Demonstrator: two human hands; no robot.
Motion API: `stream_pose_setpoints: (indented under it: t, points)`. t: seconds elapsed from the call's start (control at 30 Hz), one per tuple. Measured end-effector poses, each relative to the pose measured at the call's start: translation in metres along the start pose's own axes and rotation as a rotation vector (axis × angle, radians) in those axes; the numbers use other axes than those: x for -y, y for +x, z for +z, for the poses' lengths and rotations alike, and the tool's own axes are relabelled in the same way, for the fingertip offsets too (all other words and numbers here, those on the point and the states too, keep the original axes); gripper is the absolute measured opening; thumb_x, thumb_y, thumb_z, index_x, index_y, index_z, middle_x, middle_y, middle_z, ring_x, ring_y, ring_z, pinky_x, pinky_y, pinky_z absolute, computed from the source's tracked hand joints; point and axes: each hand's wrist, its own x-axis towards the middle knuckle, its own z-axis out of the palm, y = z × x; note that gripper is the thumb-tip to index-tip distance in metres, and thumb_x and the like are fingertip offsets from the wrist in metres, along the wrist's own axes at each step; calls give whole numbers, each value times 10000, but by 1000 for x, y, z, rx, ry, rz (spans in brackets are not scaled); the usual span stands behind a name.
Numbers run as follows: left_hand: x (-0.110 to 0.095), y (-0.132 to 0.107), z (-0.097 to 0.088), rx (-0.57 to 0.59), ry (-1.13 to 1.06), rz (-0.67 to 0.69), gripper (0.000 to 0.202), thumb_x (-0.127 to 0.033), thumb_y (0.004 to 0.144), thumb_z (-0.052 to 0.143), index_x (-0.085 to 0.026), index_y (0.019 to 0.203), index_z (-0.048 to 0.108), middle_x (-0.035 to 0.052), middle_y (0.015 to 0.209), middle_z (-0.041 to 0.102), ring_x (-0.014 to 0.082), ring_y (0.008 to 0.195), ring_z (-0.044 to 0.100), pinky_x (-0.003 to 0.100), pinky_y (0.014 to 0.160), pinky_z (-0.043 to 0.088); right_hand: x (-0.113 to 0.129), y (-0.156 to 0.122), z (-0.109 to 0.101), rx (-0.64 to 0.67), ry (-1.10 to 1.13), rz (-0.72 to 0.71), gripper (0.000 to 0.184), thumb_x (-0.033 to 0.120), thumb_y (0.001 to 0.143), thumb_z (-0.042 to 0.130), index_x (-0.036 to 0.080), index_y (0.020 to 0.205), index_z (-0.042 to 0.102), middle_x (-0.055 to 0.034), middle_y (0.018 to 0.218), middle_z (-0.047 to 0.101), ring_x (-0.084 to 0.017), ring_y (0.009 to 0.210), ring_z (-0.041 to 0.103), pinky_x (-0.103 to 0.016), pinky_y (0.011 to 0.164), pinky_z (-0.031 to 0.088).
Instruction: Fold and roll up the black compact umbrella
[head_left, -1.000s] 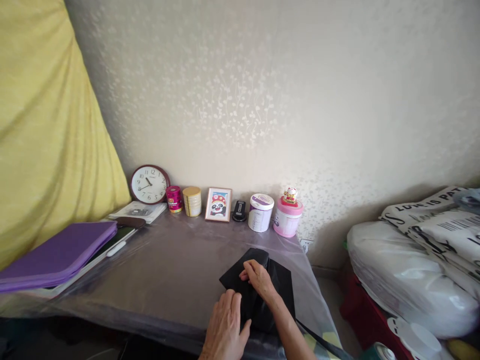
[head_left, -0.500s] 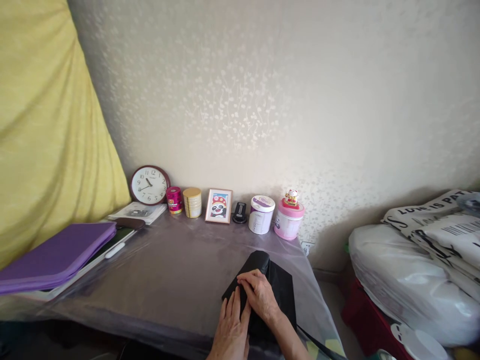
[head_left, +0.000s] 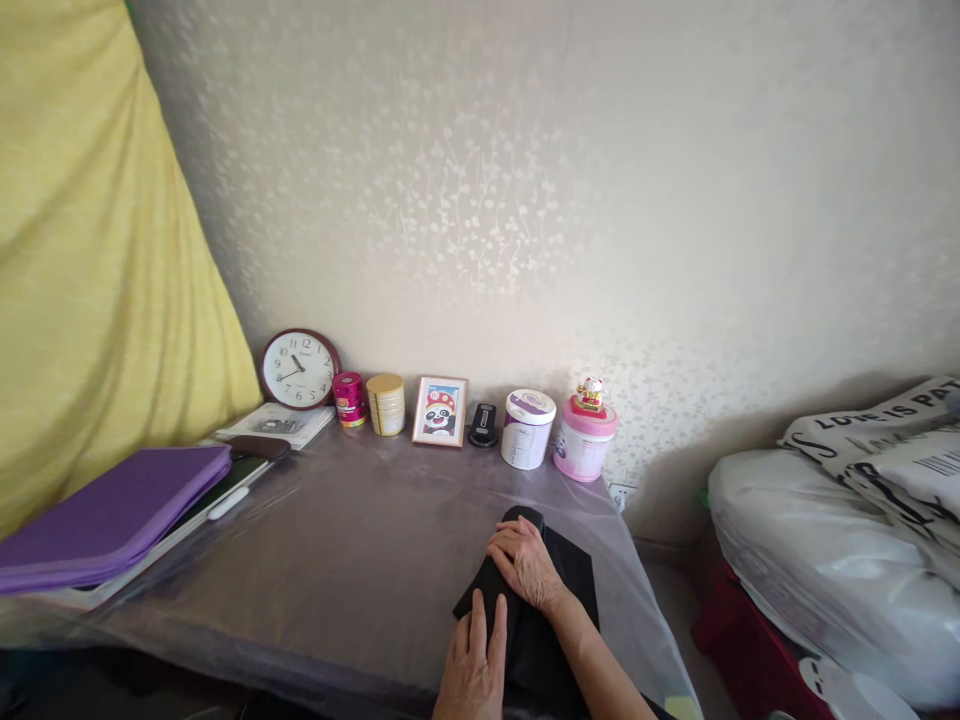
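A folded piece of black fabric [head_left: 574,570] lies near the table's right front, its upper end rolled into a soft hump. My left hand [head_left: 478,655] rests on its lower left part, fingers spread and pointing away from me. Higher up, my right hand [head_left: 529,565] lies palm down across the fold, its fingers stretched to the left over the fabric. Neither hand grips anything that I can see. My right forearm covers part of the black fabric.
Along the wall stand a clock [head_left: 301,368], a magenta can [head_left: 349,400], a yellow-lidded jar [head_left: 386,405], a panda picture frame [head_left: 440,411], a black device [head_left: 484,425] and two tubs [head_left: 528,430]. Purple folders [head_left: 112,510] lie left. Bulky bags [head_left: 825,560] sit right, beyond the table edge.
My right hand has slid up the fabric and flattened from a bent-finger pose. My left hand's fingers have spread wider. The strap at the lower right is now mostly out of sight.
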Motion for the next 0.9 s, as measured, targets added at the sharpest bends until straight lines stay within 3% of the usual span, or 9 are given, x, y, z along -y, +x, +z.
stream_pose_setpoints:
  t: [0.13,0.27,0.43,0.57,0.63,0.77,0.9]
  points:
    - [-4,-2,-6,13,8,-40,722,10,758,259,-260,1403,79,112,1497,140,302,1270,356,430,1012,315,-16,15,0,0,-53,100,309,229,880,403,239,735,675,-11,870,706,-176,1108,508,-373,1036,185]
    - [-7,-4,-11,45,13,-61,780,34,721,262,-286,1396,40,92,1503,112,306,1242,391,427,980,341,-28,28,2,-23,-116,217,291,222,862,431,242,686,663,-11,870,704,-177,1036,547,-305,935,313]
    - [-12,-8,-22,88,-8,-56,891,16,660,417,-272,1397,7,107,1505,48,341,1283,318,423,1000,312,-40,32,-6,-103,-187,376,297,233,890,377,214,812,663,-68,904,693,-186,885,609,-288,838,386]
    - [-16,-16,-32,81,-26,-37,1002,49,571,485,-220,1406,1,144,1500,19,330,1288,306,371,1004,309,-49,3,-28,-242,-256,506,306,259,896,341,174,1017,609,-120,1059,646,-224,1028,567,-343,933,345]
    - [-18,-19,-35,59,-31,-29,1002,59,563,471,-192,1407,-8,152,1499,21,309,1284,314,350,998,317,-51,-23,-38,-348,-297,597,296,277,879,362,165,1028,592,-119,1055,643,-233,1039,566,-341,925,360]
    - [-20,-25,-35,27,-26,-38,968,72,575,422,-134,1401,-38,148,1498,0,283,1312,277,343,1028,289,-46,-75,-44,-373,-210,717,322,377,861,372,175,988,589,-123,935,669,-252,906,627,-330,784,426]
    - [-22,-28,-37,37,-31,-56,961,66,581,409,-131,1400,-53,134,1496,-19,289,1346,208,369,1054,263,-32,-100,-38,-363,-41,782,333,476,817,399,231,898,609,-70,777,683,-245,777,653,-311,655,441]
